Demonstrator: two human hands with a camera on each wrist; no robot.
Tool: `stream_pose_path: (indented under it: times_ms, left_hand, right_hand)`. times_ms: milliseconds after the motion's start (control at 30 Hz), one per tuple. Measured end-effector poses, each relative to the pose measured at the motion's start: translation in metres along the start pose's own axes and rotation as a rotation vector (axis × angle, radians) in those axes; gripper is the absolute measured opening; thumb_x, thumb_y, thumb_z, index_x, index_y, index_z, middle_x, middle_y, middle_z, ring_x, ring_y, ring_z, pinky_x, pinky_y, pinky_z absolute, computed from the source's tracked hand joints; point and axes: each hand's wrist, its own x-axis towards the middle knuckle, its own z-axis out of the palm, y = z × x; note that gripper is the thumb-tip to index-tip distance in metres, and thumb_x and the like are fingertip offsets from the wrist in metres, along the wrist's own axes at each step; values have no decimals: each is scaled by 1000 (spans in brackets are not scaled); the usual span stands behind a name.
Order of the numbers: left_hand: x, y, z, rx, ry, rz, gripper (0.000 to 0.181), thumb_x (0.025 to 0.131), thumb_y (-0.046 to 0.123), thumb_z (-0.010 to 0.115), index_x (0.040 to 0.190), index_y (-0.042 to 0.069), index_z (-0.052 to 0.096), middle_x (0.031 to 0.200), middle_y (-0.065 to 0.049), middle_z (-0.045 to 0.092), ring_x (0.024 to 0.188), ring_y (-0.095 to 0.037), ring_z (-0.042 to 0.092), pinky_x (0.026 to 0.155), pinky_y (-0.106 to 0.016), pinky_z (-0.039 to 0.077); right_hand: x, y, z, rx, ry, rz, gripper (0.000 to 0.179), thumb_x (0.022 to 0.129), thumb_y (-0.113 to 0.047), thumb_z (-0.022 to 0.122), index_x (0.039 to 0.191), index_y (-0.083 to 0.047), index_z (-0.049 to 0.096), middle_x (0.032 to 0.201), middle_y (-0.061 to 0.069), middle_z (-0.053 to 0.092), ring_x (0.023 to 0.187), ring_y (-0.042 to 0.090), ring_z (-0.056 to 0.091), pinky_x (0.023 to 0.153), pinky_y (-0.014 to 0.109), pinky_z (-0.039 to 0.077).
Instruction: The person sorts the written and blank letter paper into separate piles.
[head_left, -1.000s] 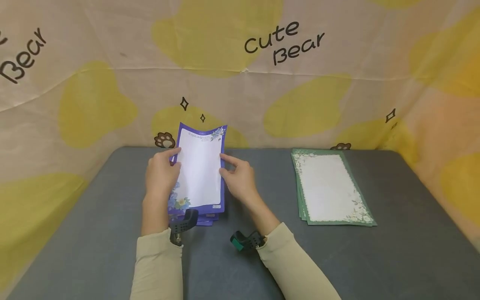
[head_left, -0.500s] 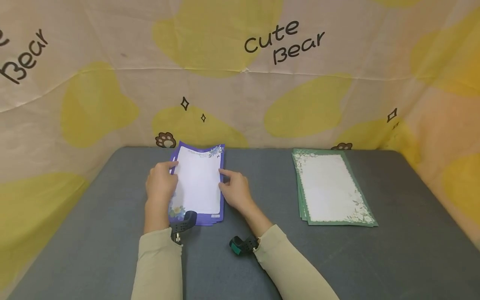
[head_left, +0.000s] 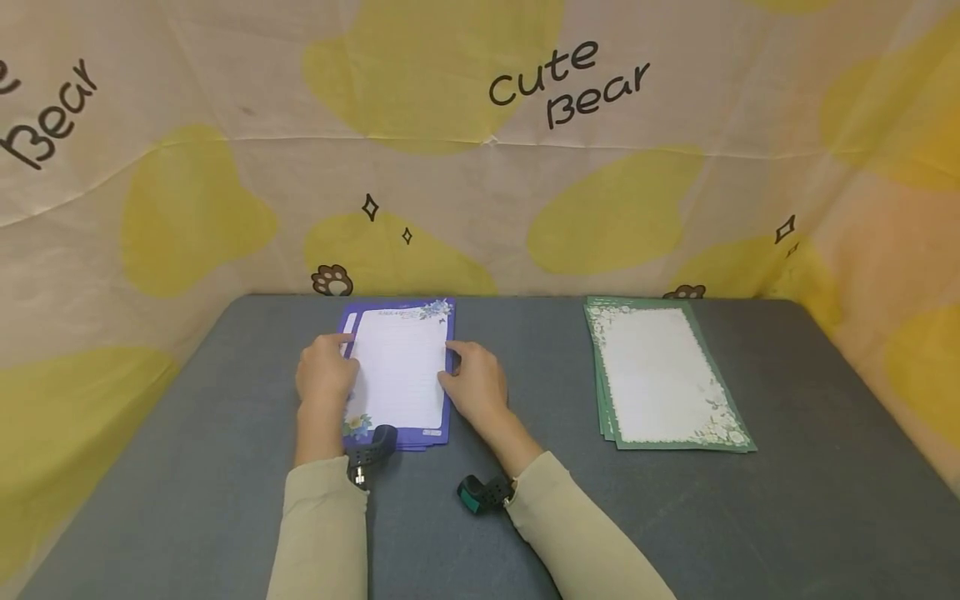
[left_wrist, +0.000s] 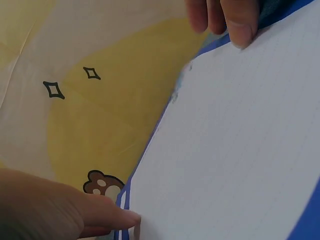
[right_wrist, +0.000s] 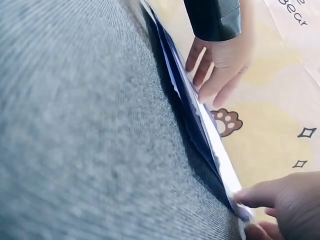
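Note:
A lined writing sheet (head_left: 397, 367) with a purple border and blue flowers lies over a small stack of purple-bordered sheets (head_left: 348, 320), whose edges stick out at the left and front. My left hand (head_left: 326, 371) pinches its left edge, with a fingertip laid on the paper in the left wrist view. At the right edge, my right hand (head_left: 476, 379) pinches the sheet, thumb (right_wrist: 252, 196) on top and fingers underneath in the right wrist view. That view also shows narrow gaps between the stacked sheets, seen edge-on.
To the right lies a slightly fanned stack of green-bordered floral sheets (head_left: 652, 375). The dark grey table (head_left: 540, 500) ends at a patterned cloth backdrop (head_left: 480, 192). Each wrist carries a black camera mount (head_left: 483, 493).
Both hands have lowered the purple-bordered sheet from a raised, bowed position onto the stack, and it now looks flatter. The green-bordered stack has stayed put.

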Motion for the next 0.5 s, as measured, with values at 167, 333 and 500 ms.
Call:
stream_pose_path:
  times_ms: [167,333,500]
  left_hand:
    - [0,-2,-1,-2,18,-51,51,96,19,55,143,-1,53,143,-30,55,131,-54,48,105,-63,44]
    - [0,0,-1,-29,2,-52,52,100,27,53,143,-1,53,143,-30,55,132,-53,49,106,-62,44]
    - [-1,6,1,-74,-25,-9,53,100,29,53,144,-1,53,146,-28,53,137,-52,46,112,-61,40]
  right_hand:
    - [-1,0,4,196,89,38,34,90,-16,73,122,-4,72,128,15,71,110,26,72,88,37,61]
    - [-2,-4,6,347,18,91,37,93,-16,69,127,-1,69,143,18,60,124,33,65,96,37,58]
    - [-5,-11,6,326,-80,73,40,93,-19,69,129,-3,67,148,19,55,133,35,59,110,43,50]
